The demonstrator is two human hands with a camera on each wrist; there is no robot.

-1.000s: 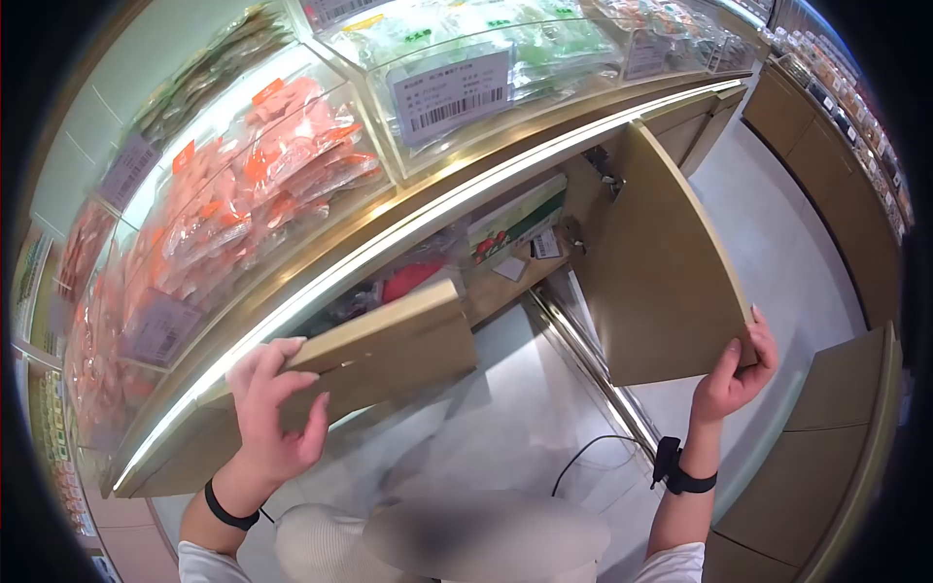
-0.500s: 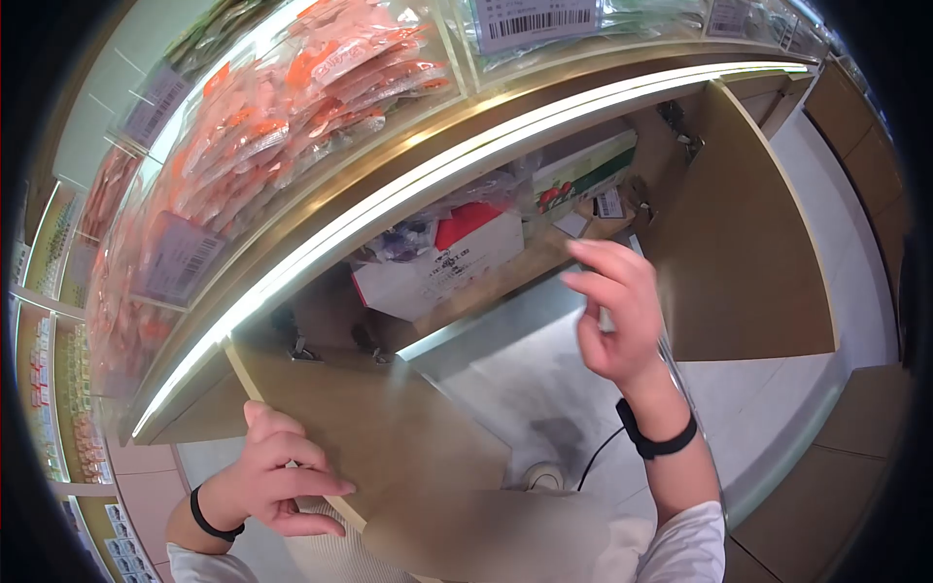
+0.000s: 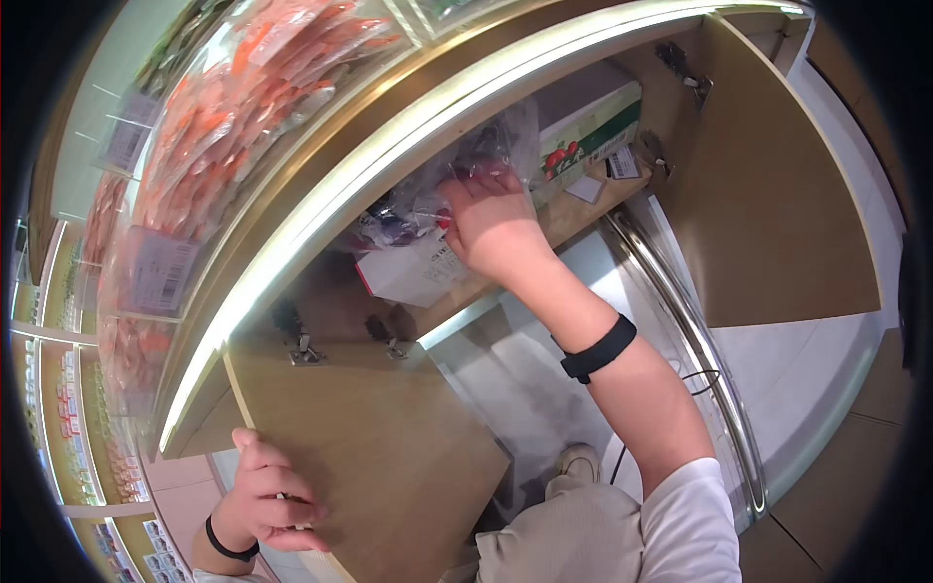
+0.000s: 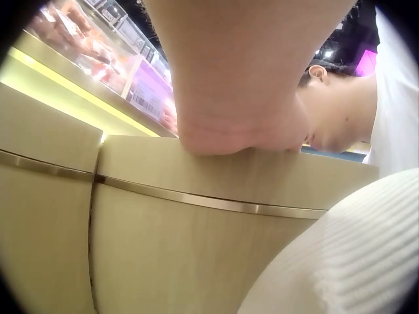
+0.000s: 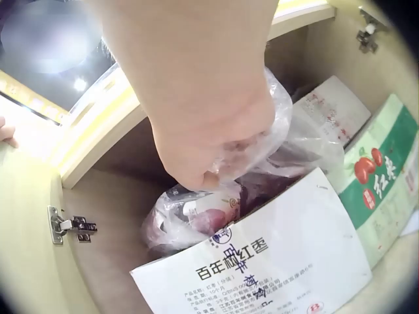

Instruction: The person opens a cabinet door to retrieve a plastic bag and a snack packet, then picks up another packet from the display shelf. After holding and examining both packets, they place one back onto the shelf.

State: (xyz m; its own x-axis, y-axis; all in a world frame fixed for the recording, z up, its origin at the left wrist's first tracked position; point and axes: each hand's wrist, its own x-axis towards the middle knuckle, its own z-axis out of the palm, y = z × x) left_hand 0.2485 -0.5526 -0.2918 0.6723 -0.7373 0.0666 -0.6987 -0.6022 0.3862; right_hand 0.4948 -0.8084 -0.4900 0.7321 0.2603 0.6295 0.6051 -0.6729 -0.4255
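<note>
Inside the open cabinet, my right hand point(image 3: 496, 228) reaches down and grips the clear plastic bag point(image 5: 311, 140) with curled fingers; the fingertips are hidden. Dark and reddish packages show through the plastic. A white printed carton point(image 5: 249, 278) stands upright in front of the bag, below my wrist. My left hand point(image 3: 275, 496) holds the upper edge of the left cabinet door point(image 3: 379, 428), fingers bent over its rim. In the left wrist view, that hand covers part of the edge of the door point(image 4: 196, 242).
Beside the bag stands a green and white box point(image 5: 376, 173) with red fruit printed on it. The right cabinet door point(image 3: 777, 185) is swung open. Packed pink bags point(image 3: 233, 126) fill the display above a lit strip point(image 3: 369, 185). A metal rail point(image 3: 680, 340) runs along the floor.
The left door has swung open with my left hand on it. My right hand has left the right door's edge and moved left and inward, into the cabinet, onto the plastic bag.
</note>
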